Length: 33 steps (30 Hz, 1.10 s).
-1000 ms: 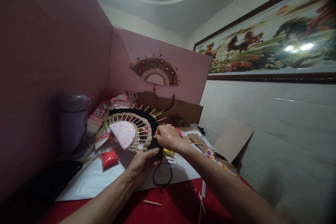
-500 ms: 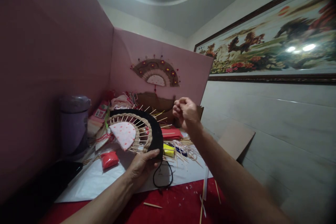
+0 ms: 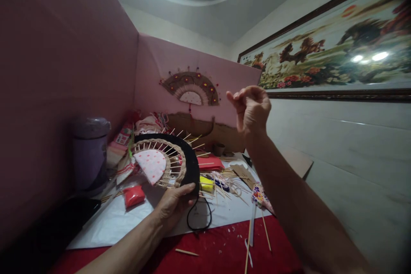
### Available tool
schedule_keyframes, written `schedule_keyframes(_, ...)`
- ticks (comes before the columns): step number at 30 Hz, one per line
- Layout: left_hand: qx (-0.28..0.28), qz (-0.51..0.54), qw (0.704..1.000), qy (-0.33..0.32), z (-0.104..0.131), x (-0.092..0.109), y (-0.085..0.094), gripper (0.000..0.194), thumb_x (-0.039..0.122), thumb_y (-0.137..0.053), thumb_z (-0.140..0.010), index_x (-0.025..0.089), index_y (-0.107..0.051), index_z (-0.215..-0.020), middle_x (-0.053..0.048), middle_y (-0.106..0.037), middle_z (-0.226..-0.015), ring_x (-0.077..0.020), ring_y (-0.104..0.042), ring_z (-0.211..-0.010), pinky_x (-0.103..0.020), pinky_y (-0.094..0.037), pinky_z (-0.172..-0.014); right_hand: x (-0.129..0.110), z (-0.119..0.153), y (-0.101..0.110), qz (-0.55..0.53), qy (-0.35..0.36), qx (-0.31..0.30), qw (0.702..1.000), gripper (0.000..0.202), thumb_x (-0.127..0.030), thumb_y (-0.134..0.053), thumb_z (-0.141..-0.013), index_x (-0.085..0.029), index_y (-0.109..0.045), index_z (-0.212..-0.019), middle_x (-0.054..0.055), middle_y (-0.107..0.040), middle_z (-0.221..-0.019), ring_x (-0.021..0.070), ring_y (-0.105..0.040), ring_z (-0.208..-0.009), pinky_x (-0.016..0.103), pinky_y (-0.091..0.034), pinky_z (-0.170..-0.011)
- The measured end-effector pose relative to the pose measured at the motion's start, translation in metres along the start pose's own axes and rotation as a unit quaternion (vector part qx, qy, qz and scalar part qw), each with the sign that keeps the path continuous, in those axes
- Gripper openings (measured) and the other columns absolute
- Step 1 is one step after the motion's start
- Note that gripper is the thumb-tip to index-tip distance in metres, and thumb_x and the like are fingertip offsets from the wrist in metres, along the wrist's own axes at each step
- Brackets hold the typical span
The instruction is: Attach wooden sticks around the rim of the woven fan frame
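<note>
The left hand (image 3: 175, 203) grasps the unfinished fan (image 3: 150, 165) at its lower right end, thumb lying over the black band (image 3: 192, 171), so the fan spreads up and to the left from that grip, held above the desk (image 3: 218, 252). A black cord (image 3: 199, 229) loops down just right of those fingers. The right hand (image 3: 252, 109) is up in the air, well apart from the fan, above and right of it, fingers curled; whether they pinch anything cannot be told
</note>
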<state>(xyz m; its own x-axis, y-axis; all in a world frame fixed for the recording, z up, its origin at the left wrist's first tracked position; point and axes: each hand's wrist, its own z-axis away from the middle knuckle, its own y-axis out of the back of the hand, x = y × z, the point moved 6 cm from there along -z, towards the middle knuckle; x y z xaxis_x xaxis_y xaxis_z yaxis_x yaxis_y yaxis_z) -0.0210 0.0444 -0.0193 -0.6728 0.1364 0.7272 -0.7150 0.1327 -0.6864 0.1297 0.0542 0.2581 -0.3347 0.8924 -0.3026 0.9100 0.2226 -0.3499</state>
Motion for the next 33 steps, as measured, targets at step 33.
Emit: schedule_keyframes(33, 0.022, -0.012, 1.000, 0.005, 0.001, 0.000, -0.001, 0.018, 0.010, -0.067, -0.063, 0.008, -0.062, -0.079, -0.007, -0.067, -0.066, -0.0110, -0.059, -0.050, -0.016, -0.041, -0.038, 0.179, 0.115, -0.045, 0.592, -0.241, -0.359, 0.680, 0.018, -0.032, -0.065, -0.059, -0.014, -0.064, -0.061, 0.017, -0.067, -0.079, 0.0309, -0.062, -0.080, 0.036, -0.043, -0.065)
